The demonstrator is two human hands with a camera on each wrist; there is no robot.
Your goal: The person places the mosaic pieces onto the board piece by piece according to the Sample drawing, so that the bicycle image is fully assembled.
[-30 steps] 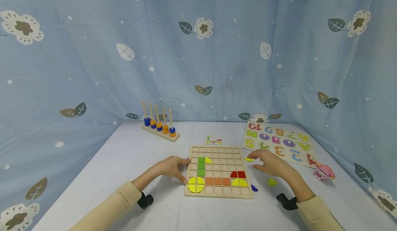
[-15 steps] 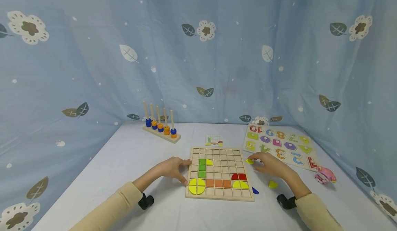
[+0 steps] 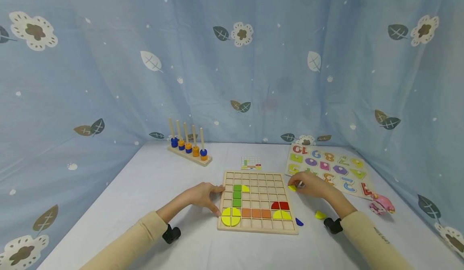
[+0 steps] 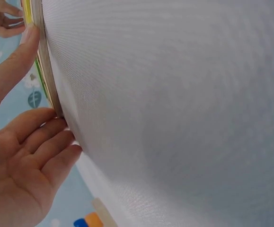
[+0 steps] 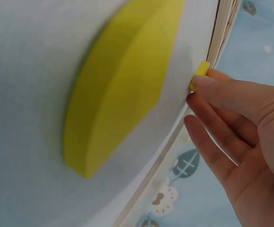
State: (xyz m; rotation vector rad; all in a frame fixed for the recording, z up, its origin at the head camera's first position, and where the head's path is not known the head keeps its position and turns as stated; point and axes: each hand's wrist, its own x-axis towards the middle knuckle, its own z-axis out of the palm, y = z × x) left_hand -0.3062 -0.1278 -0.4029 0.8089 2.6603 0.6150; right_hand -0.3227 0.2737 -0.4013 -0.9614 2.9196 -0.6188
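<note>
My right hand (image 3: 309, 184) pinches a yellow quarter-circle piece (image 5: 202, 68) between thumb and index finger, low over the tabletop beside the board's right edge. The left hand (image 3: 201, 194) rests its thumb and fingertips along the left edge of the wooden grid board (image 3: 268, 189), fingers fairly straight. Set in the board are green squares (image 3: 237, 195), orange squares (image 3: 255, 213), red pieces (image 3: 284, 206) and yellow rounded pieces (image 3: 230, 217). A second yellow piece (image 3: 320, 214) lies near my right wrist, large in the right wrist view. A small blue piece (image 3: 299, 221) lies off the board's lower right corner.
Behind the board lies a small pattern card (image 3: 251, 163). A peg stand with blue and orange rings (image 3: 189, 153) is at back left. At back right is a number and shape puzzle (image 3: 328, 167), with a pink toy (image 3: 381, 204) at its near corner.
My right fingers have closed around the yellow piece by the board, and the right forearm has swung slightly left. The left hand stays at the board's edge. The head view has shifted slightly.
</note>
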